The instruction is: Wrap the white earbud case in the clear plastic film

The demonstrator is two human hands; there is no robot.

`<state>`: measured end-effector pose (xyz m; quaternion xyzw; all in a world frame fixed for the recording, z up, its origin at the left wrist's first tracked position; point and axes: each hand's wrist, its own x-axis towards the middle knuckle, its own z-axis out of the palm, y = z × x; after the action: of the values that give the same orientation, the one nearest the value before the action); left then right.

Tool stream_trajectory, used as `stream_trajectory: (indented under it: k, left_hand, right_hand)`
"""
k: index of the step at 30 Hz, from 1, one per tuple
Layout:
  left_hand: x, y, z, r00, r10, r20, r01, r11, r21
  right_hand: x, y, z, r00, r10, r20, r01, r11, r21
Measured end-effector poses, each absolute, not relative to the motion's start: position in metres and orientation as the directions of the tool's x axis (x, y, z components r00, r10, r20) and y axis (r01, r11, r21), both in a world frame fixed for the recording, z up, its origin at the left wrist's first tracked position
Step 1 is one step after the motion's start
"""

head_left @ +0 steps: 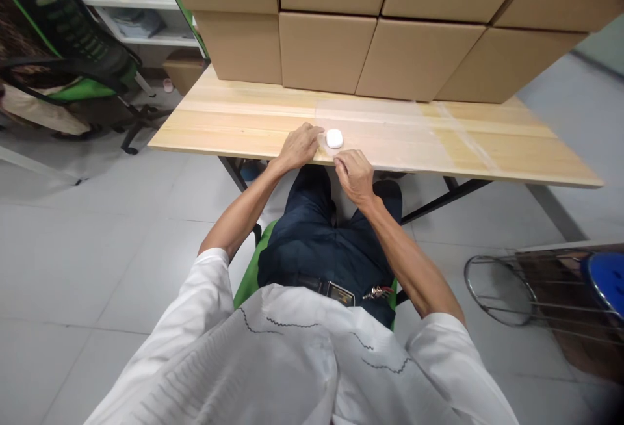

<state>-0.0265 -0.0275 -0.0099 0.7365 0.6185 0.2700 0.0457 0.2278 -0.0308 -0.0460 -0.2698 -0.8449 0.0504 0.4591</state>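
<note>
A small white case with rounded corners lies near the front edge of the wooden table. Around it shows a pale, see-through patch, possibly thin film; its outline is hard to make out. To the left of the case, my left hand rests at the table edge, fingers bent and the index tip close to the case. My right hand is in front and to the right, its fingers curled into a pinch by the edge. Whatever either hand holds is too small or clear to name.
Brown cardboard boxes stand stacked along the back of the table. A clear sheet is taped over its middle. On the left are an office chair and a white shelf; a round-framed metal stool lies at right.
</note>
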Motion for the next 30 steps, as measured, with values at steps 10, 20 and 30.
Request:
stream_trajectory:
  k: [10,20,30]
  left_hand:
    - [-0.02,0.008,-0.01,0.018,0.942,0.335,0.847,-0.192,0.495]
    - [-0.015,0.001,-0.004,-0.005,0.932,0.363,0.831,-0.198,0.52]
    - [-0.005,-0.006,0.006,-0.069,0.929,0.363,0.798,-0.167,0.579]
  right_hand:
    - [0.237,-0.041,-0.037,-0.413,0.555,0.722,0.31,0.831,-0.461]
    - [0.235,-0.011,-0.012,-0.414,0.764,0.495,0.583,0.64,-0.501]
    - [0.211,-0.007,0.02,-0.498,0.809,0.312,0.782,0.574,-0.243]
